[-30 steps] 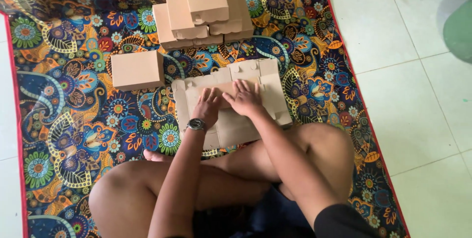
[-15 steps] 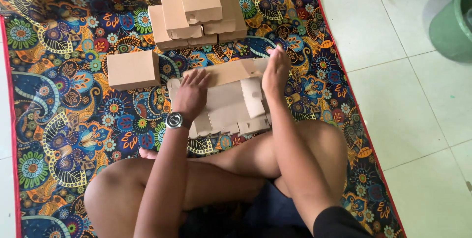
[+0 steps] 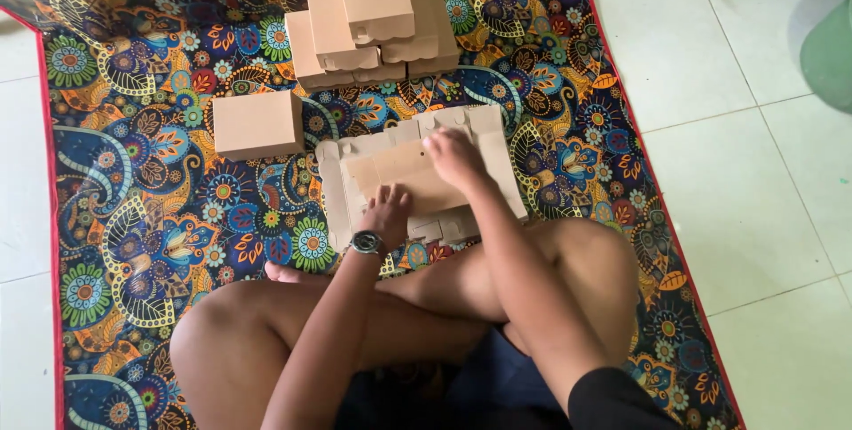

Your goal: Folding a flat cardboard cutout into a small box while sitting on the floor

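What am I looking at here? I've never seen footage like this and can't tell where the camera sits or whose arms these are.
The camera is worn on a person's head and looks down, so the arms and crossed legs at the bottom are the wearer's own. No machine is involved, only two bare hands. The person sits on a colourful patterned mat laid over a pale tiled floor. In front of the knees lies a flat, unfolded cardboard box blank. The left hand, with a wristwatch on that wrist, presses on its near part; the right hand rests on it further up. Neither hand closes a grip around anything. Left of the blank stands one folded cardboard box, and beyond it a stack of folded boxes. A green object at the right edge is too blurred to identify.
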